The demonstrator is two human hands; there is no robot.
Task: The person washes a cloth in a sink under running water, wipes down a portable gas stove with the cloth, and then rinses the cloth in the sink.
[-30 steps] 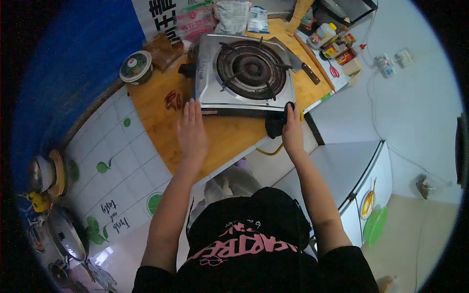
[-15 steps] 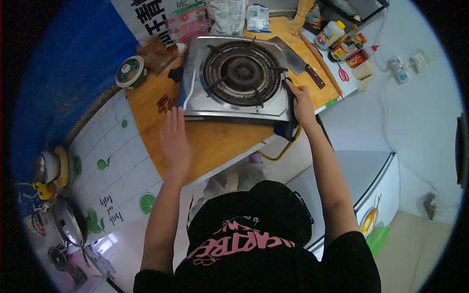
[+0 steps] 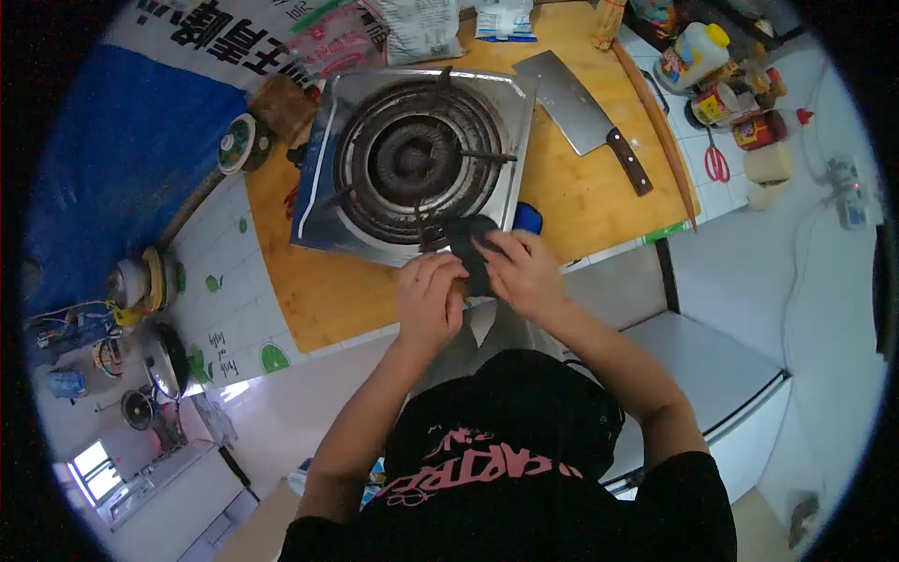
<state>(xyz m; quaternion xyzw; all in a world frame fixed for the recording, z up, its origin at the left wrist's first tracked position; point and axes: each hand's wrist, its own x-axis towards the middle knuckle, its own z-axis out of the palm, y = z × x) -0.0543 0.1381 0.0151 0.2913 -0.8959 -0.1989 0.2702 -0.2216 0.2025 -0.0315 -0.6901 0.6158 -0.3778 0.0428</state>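
A gas stove [image 3: 320,211] with a silver top and a round black burner sits on the wooden board [image 3: 356,300]. At its near right corner a dark cloth [image 3: 475,258] lies bunched between my two hands. My left hand [image 3: 431,295] pinches the cloth's left side, fingers curled. My right hand [image 3: 527,273] grips the cloth from the right, its fingertips pressed into the folds. The cloth covers part of the stove's front edge. Beside that corner shows a blue knob-like piece [image 3: 527,218].
A cleaver [image 3: 581,108] lies on the board right of the stove, beside a long wooden stick [image 3: 655,136]. Red-handled scissors [image 3: 715,161] and several bottles stand farther right. Bags [image 3: 419,28] line the back; a round lidded tub [image 3: 242,145] is at left.
My left hand has come from the stove's left front corner to the cloth. My right hand has moved from the stove's right side to its near corner. The stove appears shifted left and turned.
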